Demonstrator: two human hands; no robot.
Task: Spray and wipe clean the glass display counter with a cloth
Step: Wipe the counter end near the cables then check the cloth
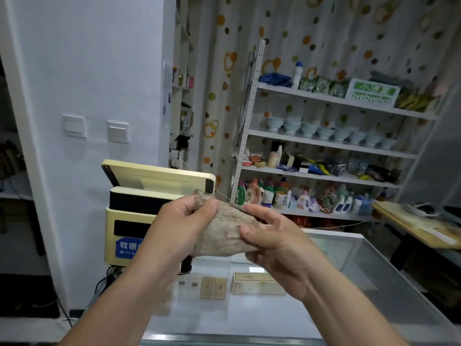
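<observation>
Here, left hand (pixel 183 224) and right hand (pixel 272 239) pinch a beige cloth (pixel 224 233), fingers curled on it, above the glass display counter (pixel 361 278); seemingly bunched, it might smear rather than clean.

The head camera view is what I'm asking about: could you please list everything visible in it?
cloth: one, beige-brown, held up above the counter
glass display counter: one, clear, below the hands
boxes: several, cream and tan, under the glass
cash register: one, cream with black panels, left on the counter
shelf unit: one, pale grey, rear right
bowls: several stacks, pale blue, second shelf
bottles: many, mixed colours, bottom shelf
curtain: one, white with orange and green spots, behind the shelves
wall switches: two, white, left wall
left hand: pinches the cloth's upper corner
right hand: fingers grip the cloth's right edge
</observation>
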